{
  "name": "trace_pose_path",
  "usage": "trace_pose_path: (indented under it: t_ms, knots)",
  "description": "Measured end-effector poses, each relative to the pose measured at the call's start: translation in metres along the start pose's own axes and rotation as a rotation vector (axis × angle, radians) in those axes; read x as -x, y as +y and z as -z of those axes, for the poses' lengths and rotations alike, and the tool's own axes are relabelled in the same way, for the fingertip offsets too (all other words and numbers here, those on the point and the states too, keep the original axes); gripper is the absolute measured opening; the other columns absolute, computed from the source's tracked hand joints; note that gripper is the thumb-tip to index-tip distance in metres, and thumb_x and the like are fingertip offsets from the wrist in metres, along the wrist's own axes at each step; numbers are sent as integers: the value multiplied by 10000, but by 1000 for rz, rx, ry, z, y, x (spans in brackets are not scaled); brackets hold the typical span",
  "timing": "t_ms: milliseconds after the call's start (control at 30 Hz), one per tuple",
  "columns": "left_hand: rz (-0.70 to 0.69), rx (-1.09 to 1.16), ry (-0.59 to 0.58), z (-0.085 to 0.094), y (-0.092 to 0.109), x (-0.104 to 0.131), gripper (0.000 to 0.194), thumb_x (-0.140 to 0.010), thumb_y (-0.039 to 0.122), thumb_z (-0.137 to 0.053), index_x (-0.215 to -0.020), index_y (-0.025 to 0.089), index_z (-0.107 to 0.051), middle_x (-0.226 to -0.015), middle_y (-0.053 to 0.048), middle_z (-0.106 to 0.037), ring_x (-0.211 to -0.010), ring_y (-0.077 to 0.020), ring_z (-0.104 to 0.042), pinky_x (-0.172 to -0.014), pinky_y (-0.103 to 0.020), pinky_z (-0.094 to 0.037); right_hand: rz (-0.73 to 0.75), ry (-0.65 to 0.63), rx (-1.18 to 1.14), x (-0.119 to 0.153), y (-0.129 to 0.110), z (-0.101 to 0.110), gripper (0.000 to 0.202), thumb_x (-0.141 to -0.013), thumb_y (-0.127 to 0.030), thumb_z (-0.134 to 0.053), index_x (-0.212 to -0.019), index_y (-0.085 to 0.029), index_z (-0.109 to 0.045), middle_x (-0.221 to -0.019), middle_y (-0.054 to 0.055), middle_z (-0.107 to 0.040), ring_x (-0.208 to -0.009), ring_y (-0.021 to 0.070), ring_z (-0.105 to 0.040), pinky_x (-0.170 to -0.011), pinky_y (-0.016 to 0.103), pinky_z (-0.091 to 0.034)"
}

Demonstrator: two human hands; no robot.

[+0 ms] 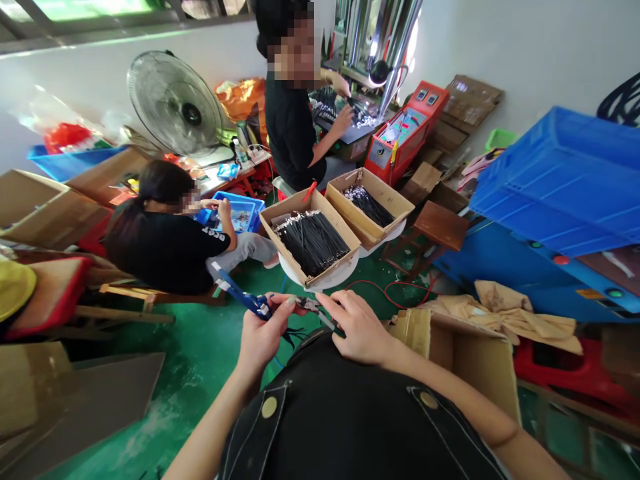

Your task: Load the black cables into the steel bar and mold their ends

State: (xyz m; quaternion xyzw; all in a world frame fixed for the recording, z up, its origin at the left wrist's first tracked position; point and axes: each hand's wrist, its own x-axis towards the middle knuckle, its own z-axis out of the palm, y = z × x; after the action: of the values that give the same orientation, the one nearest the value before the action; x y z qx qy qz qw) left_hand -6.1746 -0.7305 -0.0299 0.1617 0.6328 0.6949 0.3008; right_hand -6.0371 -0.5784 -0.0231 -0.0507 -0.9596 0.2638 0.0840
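Note:
In front of my torso, my left hand (265, 333) is closed on a bundle of blue cables (235, 288) whose pale ends stick out to the upper left. My right hand (357, 325) is wrapped round a pair of pliers (323, 316). The jaws of the pliers point left and meet the fingertips of my left hand. What lies between the jaws is too small to tell. Some dark cable ends hang below my left hand. Just beyond my hands stands a cardboard box (345, 230) filled with black cables (313, 243).
A second box (400, 208) of black cables stands behind the first. One person (165, 233) sits at the left by a blue bin (253, 205); another person (287, 120) works at a machine. An open carton (493, 380) is close on my right.

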Motion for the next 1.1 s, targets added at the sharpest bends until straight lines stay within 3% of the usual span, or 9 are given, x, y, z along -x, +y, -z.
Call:
trace_pose_path:
  t_ms: [300,533,733,833,933,1100]
  knots:
    - [17,-31,7,0,-2,0,230,-803,355,-675,-855,132,-651,-670,-33,-670,-409,-39,-311,-388,-193,-209,-26,-45,-174,1,1,3,758,-675,-133,-529,-1418,-179,-390,-1166,98,-508,-1072,233,-477,-987,393,-418]
    - [23,-31,35,-4,0,-1,253,-796,369,-684,-852,125,-643,-659,-32,-668,-412,-26,-311,-390,-176,-211,-35,-47,-93,0,1,2,724,-691,-134,-508,-1408,-156,-410,-1141,99,-529,-1033,222,-486,-961,361,-437]
    - [81,71,30,-12,-7,-5,364,-741,406,-737,-959,123,-662,-661,-4,-623,-409,-13,-280,-389,-168,-169,-44,-9,-116,0,2,-2,715,-684,-112,-498,-1394,-157,-422,-1118,99,-546,-997,214,-500,-930,350,-454]
    - [91,133,53,-16,-13,-8,383,-715,432,-752,-919,117,-677,-626,14,-573,-418,-18,-263,-392,-175,-151,-57,5,-180,0,2,-4,705,-664,-103,-500,-1365,-158,-454,-1076,89,-558,-947,202,-519,-897,330,-465]
    - [16,94,60,-18,-16,-12,335,-733,426,-741,-876,130,-676,-625,27,-533,-443,-31,-286,-408,-180,-177,-76,12,-266,0,2,-5,691,-641,-91,-503,-1328,-165,-490,-1000,67,-564,-873,185,-531,-834,302,-474]
    - [-19,66,5,-19,-12,-17,306,-769,424,-711,-870,140,-660,-634,37,-491,-450,-30,-297,-412,-177,-186,-94,20,-426,1,3,-1,608,-626,-73,-493,-1220,-178,-567,-863,22,-548,-773,159,-517,-729,256,-444]
